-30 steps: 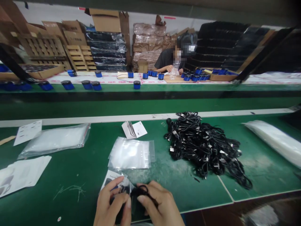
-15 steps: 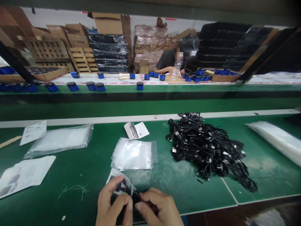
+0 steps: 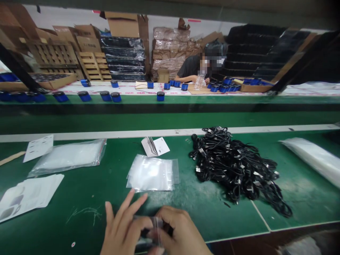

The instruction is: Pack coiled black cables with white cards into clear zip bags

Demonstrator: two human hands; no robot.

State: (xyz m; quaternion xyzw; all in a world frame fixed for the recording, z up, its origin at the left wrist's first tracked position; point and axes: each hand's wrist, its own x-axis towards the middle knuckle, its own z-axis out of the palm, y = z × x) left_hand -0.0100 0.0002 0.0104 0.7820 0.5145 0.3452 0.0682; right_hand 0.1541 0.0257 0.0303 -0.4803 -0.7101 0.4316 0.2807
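Note:
Both my hands meet at the near edge of the green table. My left hand (image 3: 122, 229) pinches the clear plastic bag (image 3: 151, 232) with thumb and a finger while its other fingers stretch out. My right hand (image 3: 181, 232) is curled around the same bag, which has a dark coiled cable inside. The bag is mostly hidden between my fingers. A stack of empty clear zip bags (image 3: 152, 173) lies just beyond my hands. A big heap of black cables (image 3: 236, 168) lies to the right of it.
Small white cards (image 3: 155, 146) lie behind the bag stack. More plastic bags (image 3: 69, 157) and printed sheets (image 3: 28, 195) are at the left, long plastic sleeves (image 3: 313, 159) at the right. Blue cylinders (image 3: 110, 96) stand on the far belt, where another person (image 3: 195, 69) works.
The bag with the cable has been drawn closer to me and lower between my hands. My left fingers have spread out over it. The printed card under the bag is no longer visible.

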